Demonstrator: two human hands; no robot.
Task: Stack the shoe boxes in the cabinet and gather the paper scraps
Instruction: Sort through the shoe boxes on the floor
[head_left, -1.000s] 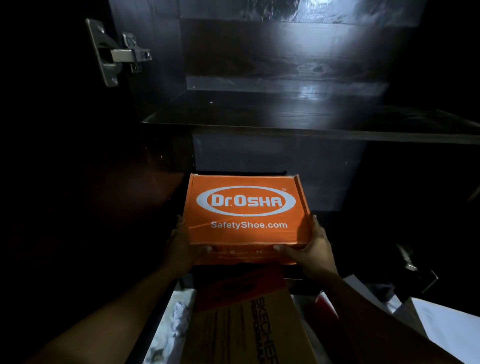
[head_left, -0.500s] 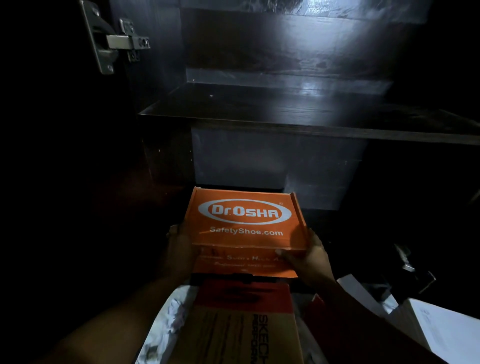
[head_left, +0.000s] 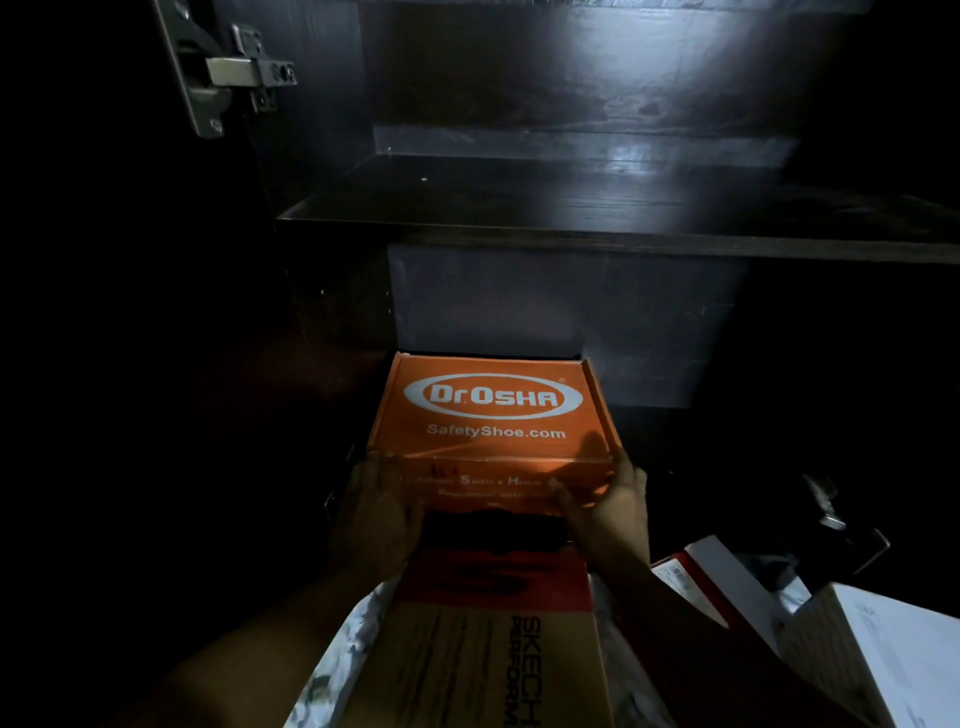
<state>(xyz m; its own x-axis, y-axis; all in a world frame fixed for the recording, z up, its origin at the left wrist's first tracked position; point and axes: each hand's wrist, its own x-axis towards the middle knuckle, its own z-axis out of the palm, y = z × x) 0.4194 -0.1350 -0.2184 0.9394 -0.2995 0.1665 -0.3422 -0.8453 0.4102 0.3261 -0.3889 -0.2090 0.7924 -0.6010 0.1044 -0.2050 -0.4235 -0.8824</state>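
Observation:
An orange Dr.Osha shoe box (head_left: 491, 415) sits low in the dark cabinet, under the shelf (head_left: 597, 228). My left hand (head_left: 376, 512) holds its near left corner, fingers wrapped on the front face. My right hand (head_left: 610, 512) holds the near right corner. A brown and red Skechers box (head_left: 488, 644) lies just in front of me, below my hands. White crumpled paper (head_left: 332, 660) shows to the left of that box.
A red and white box (head_left: 711, 582) and a white box (head_left: 883, 660) lie at the lower right. A metal door hinge (head_left: 228, 70) sticks out at the upper left. The dark shelf above the orange box holds nothing I can see.
The orange box has sunk from mid-height to the cabinet's bottom level and gone further in. Both hands stayed on its near corners.

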